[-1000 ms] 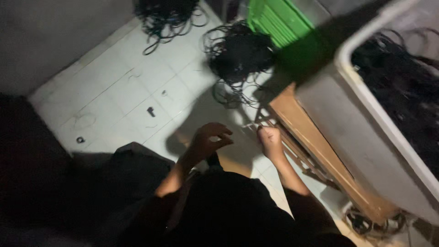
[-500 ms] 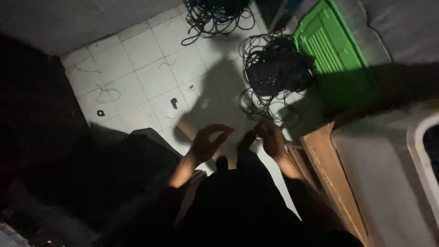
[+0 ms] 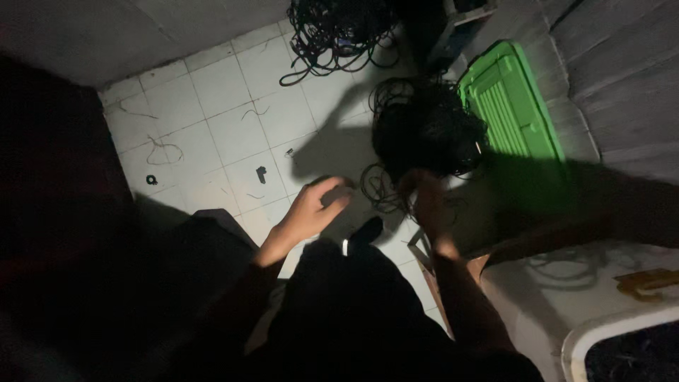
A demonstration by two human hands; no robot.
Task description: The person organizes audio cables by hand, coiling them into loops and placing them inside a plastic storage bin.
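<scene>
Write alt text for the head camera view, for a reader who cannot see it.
Seen from above in dim light, a person's left hand is raised with fingers curled, while the right hand reaches into shadow beside a tangled pile of black cables on a white tiled floor. A green plastic lid lies to the right, and another cable heap sits farther back.

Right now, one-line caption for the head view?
Both hands, left hand and right hand, near a black cable tangle beside a green crate on white tiles.
</scene>
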